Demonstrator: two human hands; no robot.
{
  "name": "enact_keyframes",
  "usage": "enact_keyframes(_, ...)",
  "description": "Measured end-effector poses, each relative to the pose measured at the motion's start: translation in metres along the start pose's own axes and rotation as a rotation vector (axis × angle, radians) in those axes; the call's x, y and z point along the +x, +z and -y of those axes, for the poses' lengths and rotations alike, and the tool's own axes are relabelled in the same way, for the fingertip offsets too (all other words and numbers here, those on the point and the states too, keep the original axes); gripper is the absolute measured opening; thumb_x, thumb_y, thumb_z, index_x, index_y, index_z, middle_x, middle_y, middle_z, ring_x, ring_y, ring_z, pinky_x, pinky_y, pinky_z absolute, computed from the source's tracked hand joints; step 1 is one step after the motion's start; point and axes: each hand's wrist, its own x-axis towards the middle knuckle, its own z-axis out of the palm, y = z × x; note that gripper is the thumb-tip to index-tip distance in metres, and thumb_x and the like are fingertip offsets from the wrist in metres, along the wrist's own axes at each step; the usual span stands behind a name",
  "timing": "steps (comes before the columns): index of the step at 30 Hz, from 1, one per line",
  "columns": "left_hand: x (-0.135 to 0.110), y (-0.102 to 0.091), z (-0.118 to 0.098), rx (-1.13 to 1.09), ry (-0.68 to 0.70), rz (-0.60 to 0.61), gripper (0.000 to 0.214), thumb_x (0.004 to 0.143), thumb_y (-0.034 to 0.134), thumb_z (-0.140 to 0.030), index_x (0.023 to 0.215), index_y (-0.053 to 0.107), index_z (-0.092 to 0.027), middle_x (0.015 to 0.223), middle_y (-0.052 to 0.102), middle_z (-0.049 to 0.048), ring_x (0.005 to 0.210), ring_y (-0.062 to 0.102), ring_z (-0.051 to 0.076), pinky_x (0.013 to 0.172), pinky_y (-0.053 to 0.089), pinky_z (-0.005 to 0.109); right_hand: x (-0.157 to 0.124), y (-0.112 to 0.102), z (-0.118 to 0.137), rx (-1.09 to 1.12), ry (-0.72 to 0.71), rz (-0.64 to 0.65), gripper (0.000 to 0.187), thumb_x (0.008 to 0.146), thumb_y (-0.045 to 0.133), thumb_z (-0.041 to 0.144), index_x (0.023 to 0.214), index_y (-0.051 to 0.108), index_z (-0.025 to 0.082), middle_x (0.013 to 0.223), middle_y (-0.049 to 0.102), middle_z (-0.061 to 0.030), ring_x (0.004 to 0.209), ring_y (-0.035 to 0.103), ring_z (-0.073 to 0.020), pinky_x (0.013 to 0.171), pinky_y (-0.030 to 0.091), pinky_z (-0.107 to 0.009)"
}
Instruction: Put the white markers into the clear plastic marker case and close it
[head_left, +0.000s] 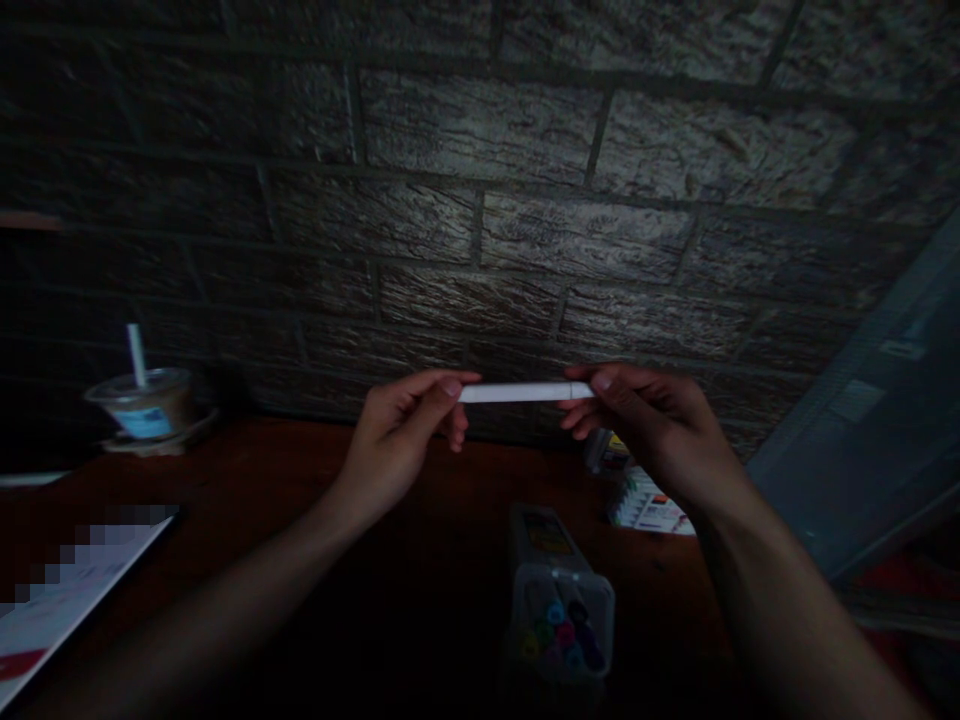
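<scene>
A slim white marker [517,392] is held level in the air in front of the wall, with a seam near its right end. My left hand [405,420] pinches its left end between thumb and fingers. On the capped-looking right end, past the seam, the thumb and fingers of my right hand [652,415] are closed. Below the hands, a clear plastic case [611,610] lies on the dark wooden table [300,570], its near end showing several colored marker ends [555,630].
A plastic drink cup [142,405] with a white straw stands on a coaster at the left. A bright sheet or screen [82,600] lies front left. Behind my right hand is a stack of printed cards or packets [649,505]. A stone-block wall [480,210] rises behind the table.
</scene>
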Motion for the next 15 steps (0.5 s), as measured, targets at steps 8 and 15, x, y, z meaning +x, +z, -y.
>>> enact_keyframes(8, -0.0009, 0.0003, -0.0039, 0.138, 0.036, -0.018, 0.02, 0.091, 0.075, -0.03, 0.102, 0.081, -0.015, 0.075, 0.075, 0.0037, 0.06, 0.067, 0.013, 0.057, 0.058, 0.025, -0.0007, -0.0023, 0.0024, -0.161, 0.026, -0.062, 0.024, 0.088, 0.083, 0.037, 0.103, 0.082, 0.019, 0.071, 0.078, -0.0033, 0.06, 0.07, -0.0147, 0.058, 0.058, -0.025)
enact_keyframes(15, -0.0038, 0.0023, -0.0037, 0.164, 0.086, -0.027, 0.021, 0.089, 0.075, -0.026, 0.107, 0.08, -0.017, 0.074, 0.075, 0.0015, 0.065, 0.07, 0.014, 0.061, 0.061, 0.025, -0.0004, -0.0016, 0.0039, -0.179, 0.058, -0.017, 0.025, 0.09, 0.081, 0.042, 0.079, 0.081, 0.019, 0.066, 0.075, -0.0033, 0.053, 0.064, -0.0111, 0.05, 0.053, -0.022)
